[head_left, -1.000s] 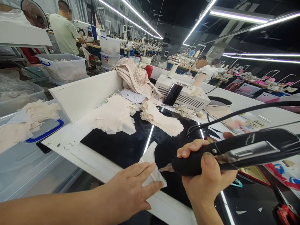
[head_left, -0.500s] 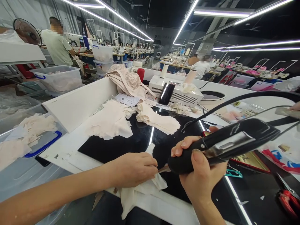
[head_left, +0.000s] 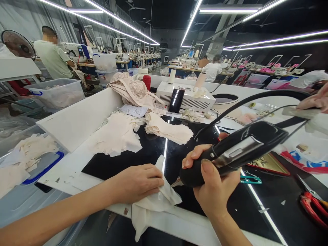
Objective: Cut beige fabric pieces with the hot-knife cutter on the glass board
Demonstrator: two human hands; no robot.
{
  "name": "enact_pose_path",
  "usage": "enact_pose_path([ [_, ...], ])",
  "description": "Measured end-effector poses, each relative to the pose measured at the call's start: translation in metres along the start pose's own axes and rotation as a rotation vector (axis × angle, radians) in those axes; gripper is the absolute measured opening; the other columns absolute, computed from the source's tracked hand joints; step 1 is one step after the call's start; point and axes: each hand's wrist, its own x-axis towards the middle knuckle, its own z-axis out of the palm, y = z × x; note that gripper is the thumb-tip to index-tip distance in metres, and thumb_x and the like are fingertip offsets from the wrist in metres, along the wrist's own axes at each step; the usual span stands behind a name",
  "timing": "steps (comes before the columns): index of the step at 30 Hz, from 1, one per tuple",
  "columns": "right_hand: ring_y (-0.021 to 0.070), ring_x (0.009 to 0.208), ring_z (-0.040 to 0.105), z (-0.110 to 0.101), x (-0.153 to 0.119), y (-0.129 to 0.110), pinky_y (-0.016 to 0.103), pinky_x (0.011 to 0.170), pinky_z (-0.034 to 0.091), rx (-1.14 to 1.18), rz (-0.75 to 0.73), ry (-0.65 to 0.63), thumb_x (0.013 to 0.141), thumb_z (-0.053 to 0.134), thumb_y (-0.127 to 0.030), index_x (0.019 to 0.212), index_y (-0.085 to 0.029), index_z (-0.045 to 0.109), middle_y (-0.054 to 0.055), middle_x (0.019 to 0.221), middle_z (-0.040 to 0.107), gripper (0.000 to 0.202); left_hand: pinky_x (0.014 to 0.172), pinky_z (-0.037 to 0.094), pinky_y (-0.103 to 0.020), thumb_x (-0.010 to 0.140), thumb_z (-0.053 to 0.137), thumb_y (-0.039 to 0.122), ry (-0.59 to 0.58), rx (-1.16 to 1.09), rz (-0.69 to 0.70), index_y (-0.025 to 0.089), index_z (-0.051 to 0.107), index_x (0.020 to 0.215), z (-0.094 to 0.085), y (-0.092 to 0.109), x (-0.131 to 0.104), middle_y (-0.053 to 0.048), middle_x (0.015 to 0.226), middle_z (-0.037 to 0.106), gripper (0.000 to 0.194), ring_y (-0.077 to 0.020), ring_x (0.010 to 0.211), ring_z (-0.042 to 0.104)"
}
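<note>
My left hand (head_left: 140,182) lies closed over a cream fabric piece (head_left: 156,201) at the table's front edge, its fingers bent onto the cloth. Part of that cloth hangs over the edge. My right hand (head_left: 214,184) is wrapped round a black handheld tool (head_left: 238,147) with a metal plate on its side and a thick cable. The rounded end of the tool points left, a little right of the fabric. Behind my hands lie a spread pile of cream pieces (head_left: 118,133) and a neater stack of them (head_left: 167,128).
Red-handled scissors (head_left: 314,208), a teal cutter (head_left: 251,179) and a red-edged tray (head_left: 271,165) are on the right. Another person's hand (head_left: 316,99) is at the right edge. Behind stand a white vented box (head_left: 186,95) and a black cylinder (head_left: 176,100). Plastic bins (head_left: 57,92) stand left.
The view has shifted slightly. My left hand has moved a little off the cloth to the left, uncovering more of it. My right hand still grips the tool.
</note>
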Motion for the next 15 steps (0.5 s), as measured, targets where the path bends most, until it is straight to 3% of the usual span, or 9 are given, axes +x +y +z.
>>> enact_pose_path([
  [9, 0.0124, 0.058, 0.064, -0.0007, -0.0008, 0.0006, 0.031, 0.056, 0.058, 0.018, -0.019, -0.019, 0.090, 0.078, -0.029, 0.126, -0.029, 0.055, -0.005, 0.085, 0.066, 0.042, 0.098, 0.057, -0.034, 0.111, 0.050, 0.025, -0.042, 0.105, -0.005, 0.017, 0.064, 0.116, -0.0027, 0.0024, -0.0004, -0.011, 0.124, 0.068, 0.017, -0.0225, 0.113, 0.066],
  [15, 0.0123, 0.059, 0.064, -0.0005, -0.0021, 0.0007, 0.030, 0.055, 0.058, 0.032, -0.019, -0.028, 0.092, 0.077, -0.028, 0.123, -0.029, 0.055, -0.005, 0.086, 0.067, 0.038, 0.093, 0.059, -0.034, 0.105, 0.062, 0.026, -0.047, 0.145, -0.020, 0.023, 0.061, 0.131, -0.0007, 0.0059, -0.0017, -0.010, 0.126, 0.065, 0.026, -0.0235, 0.108, 0.068],
])
